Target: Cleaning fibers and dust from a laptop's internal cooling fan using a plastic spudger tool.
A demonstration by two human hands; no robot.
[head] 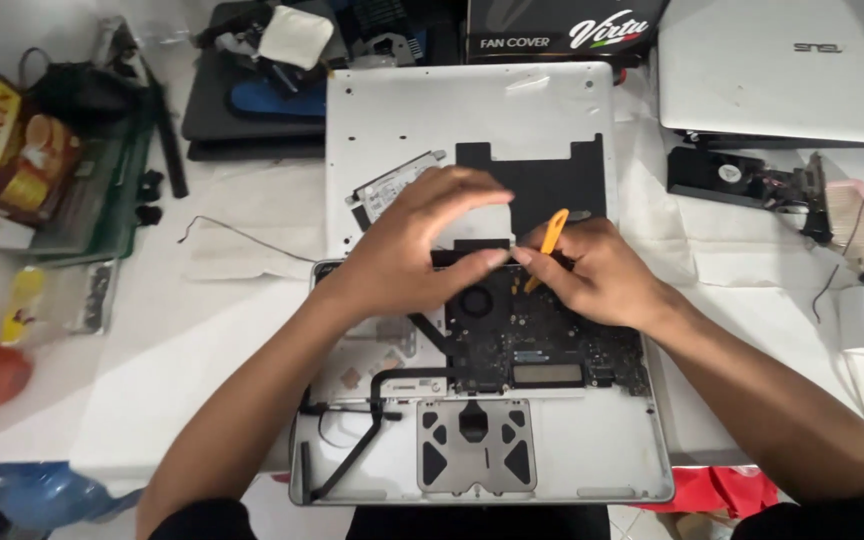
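Orange plastic pry tool [553, 244] stands tilted in the right hand [592, 275], pinched between thumb and fingers above the opened laptop [592, 455], near its fan [483, 301]. White cluttered table [192, 330] lies beneath. Left hand [412, 240] hovers just beside, fingers [467, 195] loosely extended together, its fingertips near the tool.

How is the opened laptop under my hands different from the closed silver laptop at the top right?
The opened laptop lies with its circuit board and fan exposed; the closed silver laptop shows only its smooth lid. The opened one sits under both hands, the closed one lies untouched at the table's far edge. Both have pale silver shells.
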